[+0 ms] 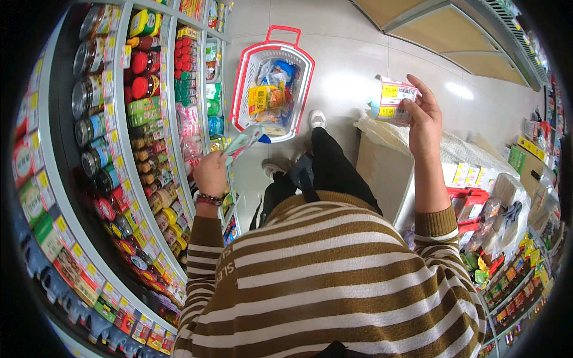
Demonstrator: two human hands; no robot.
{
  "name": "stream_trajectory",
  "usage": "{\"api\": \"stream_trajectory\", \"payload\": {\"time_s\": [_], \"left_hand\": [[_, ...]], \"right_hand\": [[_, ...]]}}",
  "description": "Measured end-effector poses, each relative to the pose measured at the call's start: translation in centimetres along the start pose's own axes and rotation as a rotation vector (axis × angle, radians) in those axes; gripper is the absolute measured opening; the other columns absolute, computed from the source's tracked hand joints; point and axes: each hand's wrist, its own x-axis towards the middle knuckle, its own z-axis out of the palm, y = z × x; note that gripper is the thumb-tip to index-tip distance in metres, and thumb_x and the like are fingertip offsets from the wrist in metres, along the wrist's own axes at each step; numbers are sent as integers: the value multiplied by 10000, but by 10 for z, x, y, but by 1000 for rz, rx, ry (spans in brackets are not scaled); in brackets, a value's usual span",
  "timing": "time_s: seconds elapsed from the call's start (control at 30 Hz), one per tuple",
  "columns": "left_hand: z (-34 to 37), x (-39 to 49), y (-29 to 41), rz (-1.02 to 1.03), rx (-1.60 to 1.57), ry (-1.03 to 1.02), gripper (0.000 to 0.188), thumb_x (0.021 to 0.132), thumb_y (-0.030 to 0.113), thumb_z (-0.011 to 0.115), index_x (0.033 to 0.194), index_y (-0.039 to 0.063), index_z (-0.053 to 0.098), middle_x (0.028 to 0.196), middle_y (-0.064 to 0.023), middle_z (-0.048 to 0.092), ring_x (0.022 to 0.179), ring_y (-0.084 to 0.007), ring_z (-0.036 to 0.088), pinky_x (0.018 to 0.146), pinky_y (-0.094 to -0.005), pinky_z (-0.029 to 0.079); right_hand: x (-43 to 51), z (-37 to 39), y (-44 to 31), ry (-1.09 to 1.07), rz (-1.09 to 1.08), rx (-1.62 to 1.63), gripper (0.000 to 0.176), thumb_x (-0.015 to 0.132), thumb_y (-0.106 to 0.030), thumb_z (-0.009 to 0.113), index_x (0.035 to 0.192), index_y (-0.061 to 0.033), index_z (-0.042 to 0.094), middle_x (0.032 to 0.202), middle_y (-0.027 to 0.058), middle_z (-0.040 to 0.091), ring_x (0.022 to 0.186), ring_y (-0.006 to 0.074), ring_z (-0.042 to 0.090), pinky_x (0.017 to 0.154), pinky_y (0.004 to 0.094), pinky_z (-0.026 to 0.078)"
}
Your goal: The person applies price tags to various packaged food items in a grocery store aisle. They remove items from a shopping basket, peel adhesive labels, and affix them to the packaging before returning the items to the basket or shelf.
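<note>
My left hand [210, 175], with a beaded bracelet at the wrist, grips a thin pale green printed packet or card [242, 143]. Its face is seen at a slant. Held out to the right, my right hand [424, 117] pinches a small sheet of price labels [395, 101] with yellow price patches and barcodes, its far end curling. On the floor ahead stands a white plastic shopping basket with a red rim [308, 89], its red handle raised. Inside it lie a yellow food packet [268, 99], a blue packet [285, 71] and other bagged goods, partly overlapping.
Along my left run grocery shelves [168, 80] with jars, bottles and price tags. A large white box [385, 156] topped with wrapping stands by my right leg, with red containers [468, 208] behind it. Beige panelled shelving [452, 40] borders the tiled floor [335, 58] at upper right.
</note>
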Motion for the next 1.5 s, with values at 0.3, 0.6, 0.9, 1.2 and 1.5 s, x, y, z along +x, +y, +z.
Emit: {"api": "stream_trajectory", "payload": {"time_s": [0.3,0.6,0.9,1.2,1.5], "left_hand": [[121,114,-2,144,135,-228,156,867,222,607,858,72,649,827,-161,650,809,-366,627,689,-481,498],[284,228,-65,204,69,-301,162,876,257,593,893,102,641,811,-177,652,804,-377,633,680,-510,496],[353,248,-115,236,-77,87,506,797,82,647,1283,33,518,1319,-177,525,1190,-355,501,1014,-433,406],[383,50,-102,440,-309,-421,471,756,165,685,1184,37,539,1347,-174,479,1248,-350,438,1051,-480,350],[398,27,-94,253,-354,-455,457,763,149,684,1184,36,548,1309,-166,494,1213,-350,454,1026,-485,361]], "right_hand": [[59,52,74,56,30,-14,564,877,81,490,1414,-88,458,912,58,618,793,78,562,761,220,467],[86,84,207,181,76,-105,459,895,74,479,1352,33,464,1301,147,543,1125,172,553,963,297,449],[140,167,316,378,-76,-106,435,924,14,522,1352,40,443,1221,154,567,1046,191,586,888,331,490],[162,220,344,350,-281,-83,473,947,-39,531,1388,30,375,1297,173,524,1141,221,556,932,359,482],[159,221,361,363,-520,-112,478,956,-38,529,1396,30,353,1339,206,498,1211,261,508,1030,420,403]]}}
